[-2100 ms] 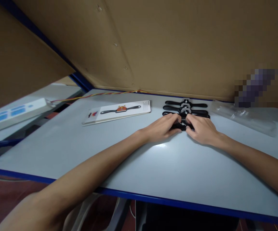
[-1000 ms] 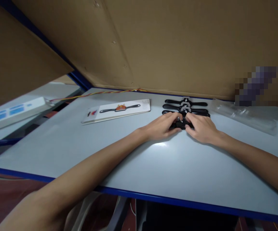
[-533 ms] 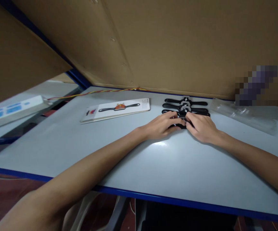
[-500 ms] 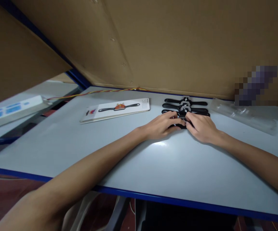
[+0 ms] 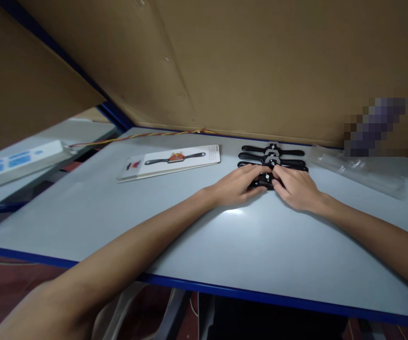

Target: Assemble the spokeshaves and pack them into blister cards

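Several black spokeshaves with grey metal blades lie in a column toward the back of the table. The nearest spokeshave (image 5: 264,181) is between my hands, mostly covered by them. My left hand (image 5: 235,186) is closed around its left part, thumb on the near side and fingers across the far side. My right hand (image 5: 297,190) grips its right part, with the fingers curled in. Just beyond my fingertips lie the other spokeshaves, among them the farthest spokeshave (image 5: 290,152) and the one before it, a middle spokeshave (image 5: 251,156).
White cards (image 5: 209,153) printed with a spokeshave picture lie to the left on the table (image 5: 189,236). Clear plastic bags (image 5: 362,170) are at the right. A cardboard wall (image 5: 242,71) stands behind. At far left are a white power strip (image 5: 23,160) and a twisted cable (image 5: 147,135).
My left fingers have shifted up and away from the middle of the nearest spokeshave, so more of its centre shows. My right hand has barely moved.
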Available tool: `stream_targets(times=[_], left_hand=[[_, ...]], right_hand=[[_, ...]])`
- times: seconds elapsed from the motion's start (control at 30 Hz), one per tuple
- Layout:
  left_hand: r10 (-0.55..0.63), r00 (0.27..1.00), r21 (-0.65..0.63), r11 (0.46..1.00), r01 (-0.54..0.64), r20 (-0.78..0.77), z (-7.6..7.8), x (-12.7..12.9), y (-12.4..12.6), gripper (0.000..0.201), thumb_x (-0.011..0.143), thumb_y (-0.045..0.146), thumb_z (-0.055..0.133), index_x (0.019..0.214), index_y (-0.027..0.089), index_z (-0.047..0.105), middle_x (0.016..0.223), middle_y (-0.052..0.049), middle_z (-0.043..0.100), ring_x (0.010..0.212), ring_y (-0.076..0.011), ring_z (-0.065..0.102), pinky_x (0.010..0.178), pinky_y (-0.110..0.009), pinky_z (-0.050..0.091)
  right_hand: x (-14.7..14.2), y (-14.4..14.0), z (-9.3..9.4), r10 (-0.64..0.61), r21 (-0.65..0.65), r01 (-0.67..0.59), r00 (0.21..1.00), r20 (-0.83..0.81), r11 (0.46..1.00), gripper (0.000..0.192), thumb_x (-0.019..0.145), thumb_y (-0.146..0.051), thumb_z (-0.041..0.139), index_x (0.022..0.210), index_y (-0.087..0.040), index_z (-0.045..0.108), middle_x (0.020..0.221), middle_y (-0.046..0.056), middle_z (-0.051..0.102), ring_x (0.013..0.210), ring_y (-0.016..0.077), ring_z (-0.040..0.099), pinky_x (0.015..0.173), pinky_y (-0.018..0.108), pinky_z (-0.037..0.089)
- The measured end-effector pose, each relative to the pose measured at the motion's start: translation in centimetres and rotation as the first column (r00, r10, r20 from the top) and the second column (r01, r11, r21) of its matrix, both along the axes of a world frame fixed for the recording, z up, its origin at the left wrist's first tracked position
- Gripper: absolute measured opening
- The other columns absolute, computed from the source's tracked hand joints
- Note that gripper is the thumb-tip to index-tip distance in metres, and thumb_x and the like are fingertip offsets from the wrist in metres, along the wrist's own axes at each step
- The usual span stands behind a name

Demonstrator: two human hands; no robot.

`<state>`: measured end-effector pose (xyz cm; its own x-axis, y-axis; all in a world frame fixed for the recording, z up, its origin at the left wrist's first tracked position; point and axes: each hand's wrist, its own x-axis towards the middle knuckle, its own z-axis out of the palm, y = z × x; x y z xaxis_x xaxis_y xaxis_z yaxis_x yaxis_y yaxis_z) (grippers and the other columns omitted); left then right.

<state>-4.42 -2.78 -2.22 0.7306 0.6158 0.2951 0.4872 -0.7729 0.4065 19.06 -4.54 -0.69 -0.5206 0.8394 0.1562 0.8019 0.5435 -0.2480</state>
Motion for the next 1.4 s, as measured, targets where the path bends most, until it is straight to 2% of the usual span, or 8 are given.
stream_targets(times=[0.13, 0.37, 0.57, 0.8, 0.97, 1.1, 1.27, 1.4], left_hand=[[0.027, 0.999, 0.016, 1.000, -0.027, 0.028, -0.2, 0.2, 0.0, 0.029, 0.109, 0.033, 0.040, 0.125, 0.018, 0.060, 0.109, -0.011, 0.070, 0.101, -0.0242, 0.065, 0.088, -0.040, 0.054], [0.067, 0.998, 0.142, 0.988, -0.066, -0.006, -0.5, 0.2, -0.1, 0.031, 0.110, 0.035, 0.041, 0.128, 0.021, 0.063, 0.117, -0.012, 0.065, 0.103, -0.0256, 0.061, 0.091, -0.043, 0.054], [0.106, 0.994, 0.167, 0.980, -0.107, 0.017, -0.3, 1.0, -0.1, 0.032, 0.110, 0.034, 0.039, 0.111, 0.020, 0.067, 0.118, -0.012, 0.066, 0.101, -0.0251, 0.060, 0.093, -0.042, 0.051], [0.241, 0.944, 0.150, 0.949, -0.278, 0.226, 0.4, 0.6, 0.1, 0.022, 0.102, 0.028, 0.040, 0.094, 0.021, 0.059, 0.097, -0.009, 0.066, 0.092, -0.0234, 0.059, 0.085, -0.038, 0.051], [0.379, 0.923, 0.329, 0.881, -0.340, -0.061, 0.7, -2.9, 2.5, 0.016, 0.088, 0.031, 0.050, 0.078, 0.021, 0.058, 0.083, -0.009, 0.063, 0.079, -0.0265, 0.059, 0.071, -0.039, 0.045], [0.415, 0.907, 0.366, 0.858, -0.361, -0.077, 1.1, -3.5, 2.6, 0.025, 0.093, 0.036, 0.049, 0.090, 0.020, 0.067, 0.088, -0.010, 0.065, 0.082, -0.0275, 0.062, 0.071, -0.039, 0.046], [0.242, 0.966, 0.307, 0.930, -0.204, -0.090, 0.3, -0.4, 0.0, 0.041, 0.105, 0.043, 0.042, 0.121, 0.017, 0.070, 0.103, -0.012, 0.069, 0.094, -0.0276, 0.062, 0.085, -0.041, 0.051], [0.236, 0.965, 0.250, 0.947, -0.203, -0.111, -0.5, 1.1, -0.8, 0.043, 0.107, 0.044, 0.045, 0.131, 0.016, 0.067, 0.114, -0.015, 0.069, 0.103, -0.0304, 0.060, 0.091, -0.046, 0.051]], right_hand=[[0.0, -0.1, 0.1, -0.004, -0.005, 0.004, 1.000, 0.020, 1.000, 0.017, 0.102, -0.029, 0.041, 0.100, -0.022, 0.056, 0.095, 0.008, 0.073, 0.078, 0.0225, 0.059, 0.067, 0.036, 0.029], [0.0, 0.0, 0.0, -0.009, 0.005, 0.009, 1.000, 0.029, 1.000, 0.015, 0.102, -0.029, 0.042, 0.100, -0.022, 0.056, 0.096, 0.008, 0.073, 0.079, 0.0226, 0.060, 0.068, 0.036, 0.029], [0.0, 0.1, 0.1, 0.001, 0.005, -0.001, 1.000, 0.020, 1.000, 0.013, 0.101, -0.028, 0.043, 0.098, -0.022, 0.054, 0.096, 0.008, 0.074, 0.081, 0.0232, 0.062, 0.068, 0.036, 0.030], [0.1, 0.0, 0.1, 0.000, 0.001, 0.000, 1.000, 0.019, 1.000, 0.016, 0.102, -0.031, 0.042, 0.100, -0.022, 0.055, 0.096, 0.009, 0.074, 0.081, 0.0239, 0.062, 0.068, 0.036, 0.030], [0.0, 0.0, 0.3, -0.001, -0.018, 0.002, 1.000, 0.013, 1.000, 0.017, 0.102, -0.031, 0.041, 0.100, -0.022, 0.055, 0.095, 0.007, 0.073, 0.078, 0.0225, 0.059, 0.067, 0.035, 0.028], [0.0, -0.1, 0.4, -0.001, -0.022, 0.001, 1.000, 0.019, 1.000, 0.017, 0.102, -0.031, 0.042, 0.101, -0.022, 0.057, 0.095, 0.007, 0.073, 0.077, 0.0224, 0.058, 0.066, 0.035, 0.027], [-0.1, -0.1, 0.2, -0.010, -0.007, 0.010, 1.000, 0.019, 1.000, 0.017, 0.101, -0.031, 0.043, 0.102, -0.022, 0.057, 0.093, 0.008, 0.073, 0.078, 0.0229, 0.060, 0.067, 0.035, 0.028], [-0.1, -0.1, 0.0, -0.006, 0.002, 0.006, 1.000, 0.006, 1.000, 0.015, 0.101, -0.032, 0.043, 0.099, -0.023, 0.055, 0.095, 0.008, 0.074, 0.078, 0.0227, 0.060, 0.068, 0.035, 0.029]])
